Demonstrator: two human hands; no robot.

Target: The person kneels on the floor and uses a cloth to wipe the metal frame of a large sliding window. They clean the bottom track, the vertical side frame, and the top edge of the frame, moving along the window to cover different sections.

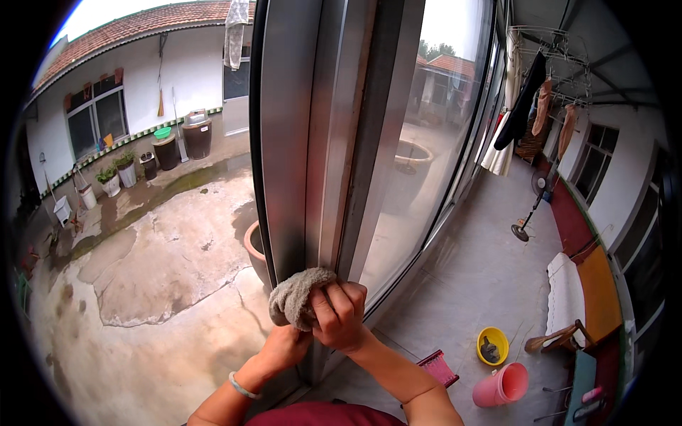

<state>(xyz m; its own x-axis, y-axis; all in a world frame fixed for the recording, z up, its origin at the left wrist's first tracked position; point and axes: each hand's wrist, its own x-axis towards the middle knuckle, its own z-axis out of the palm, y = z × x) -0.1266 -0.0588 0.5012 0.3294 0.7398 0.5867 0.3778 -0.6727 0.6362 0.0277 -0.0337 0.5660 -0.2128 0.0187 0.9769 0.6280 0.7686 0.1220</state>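
Note:
A bunched grey-green cleaning cloth (298, 295) presses against the lower part of a metal window frame (320, 142). My right hand (342, 316) is closed on the cloth's right side, its fingers curled into the folds. Just below and to the left, my left hand (285, 346) grips the cloth from underneath. Most of the left fingers are hidden by the cloth. A pale bangle (244, 387) circles my left wrist. Right of the frame, a glass pane (405, 163) shows the courtyard through it.
Right of me, a yellow basin (492, 346) with a dark cloth inside, a pink bucket (501, 385) and a pink stool (439, 369) stand on the floor. A fan (541, 188) is farther back. Outside, a large clay pot (256, 248) sits close behind the frame.

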